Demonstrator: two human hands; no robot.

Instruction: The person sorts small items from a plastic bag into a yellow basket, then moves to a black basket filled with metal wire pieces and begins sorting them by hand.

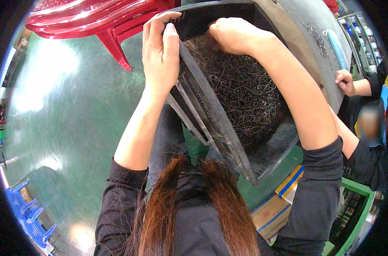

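Observation:
A black plastic crate (221,115) stands in front of me, one long side toward my body. Inside it lies a large heap of small dark bent metal wire pieces (249,94). My left hand (162,51) grips the crate's rim at its far left corner, fingers curled over the edge and thumb along the top. My right hand (236,36) is inside the crate at its far end, beyond most of the heap. Its fingers are curled in and pointing down; the fingertips and anything between them are hidden.
Red plastic chairs (104,21) stand at the far left. A grey-brown work surface (303,40) with loose metal pieces (317,40) borders the crate. A co-worker's hand (345,82) rests there. Cardboard (270,217) and a green-framed bin (362,194) are lower right, blue plastic stools (27,209) lower left.

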